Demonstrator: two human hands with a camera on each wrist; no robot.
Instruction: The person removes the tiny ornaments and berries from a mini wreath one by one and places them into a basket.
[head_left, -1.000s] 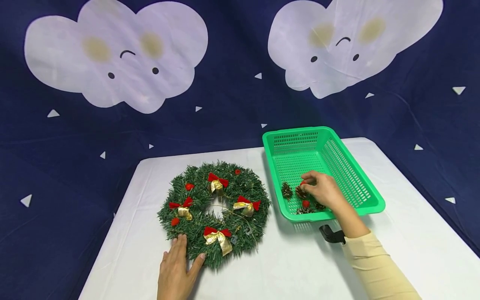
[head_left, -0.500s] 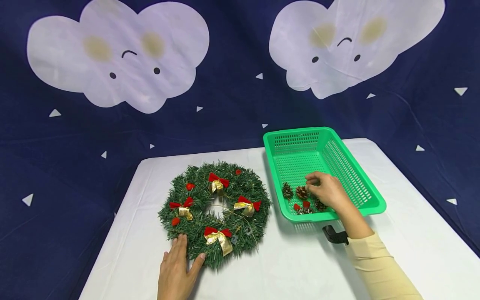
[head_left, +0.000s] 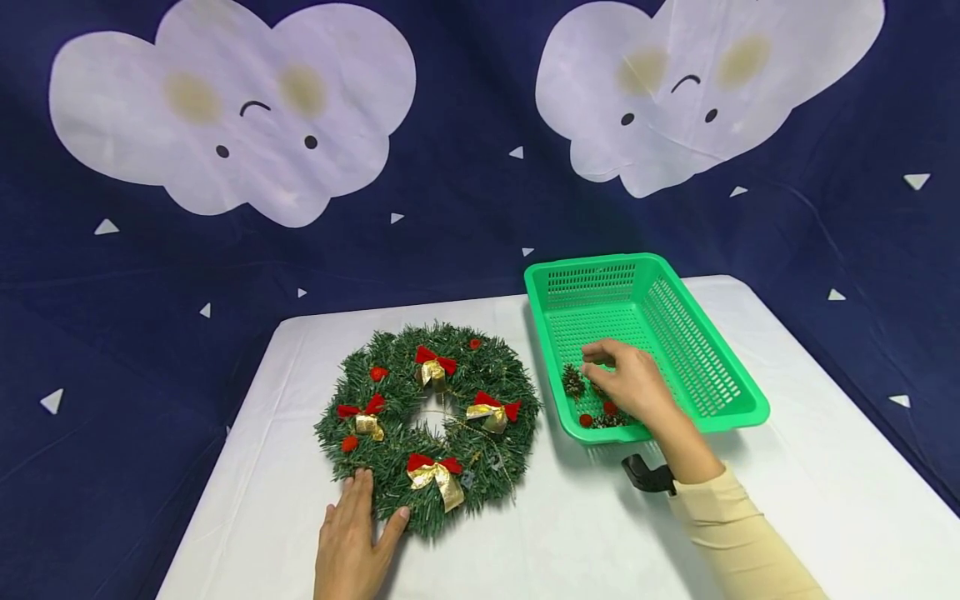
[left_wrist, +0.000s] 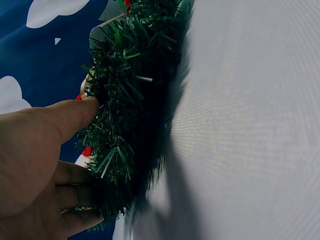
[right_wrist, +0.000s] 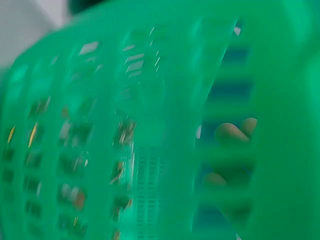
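A green tinsel wreath (head_left: 390,500) with red-and-gold bows and small red pompoms lies on the table. My left hand (head_left: 349,533) rests on its near left edge, fingers extended; in the left wrist view the thumb lies over the tinsel. Inside the green basket (head_left: 716,335) are two red pompoms (head_left: 586,421) and several pine cones (head_left: 573,382), bunched at the near end. Over them hovers my right hand (head_left: 633,383), its thumb and fingertips apart with nothing between them. It partly hides the cones. The right wrist view shows its fingertips (right_wrist: 231,131) through the basket's slots.
A white cloth covers the table (head_left: 570,525). Behind it hangs a dark blue curtain (head_left: 465,208) with white clouds. The basket stands just right of the wreath, and a black wrist device (head_left: 648,475) sits near its front rim.
My right hand has let go of a red pompom, which now lies at the basket's near end. The hand drew back slightly, then shifted left over the cones. My left hand stayed put.
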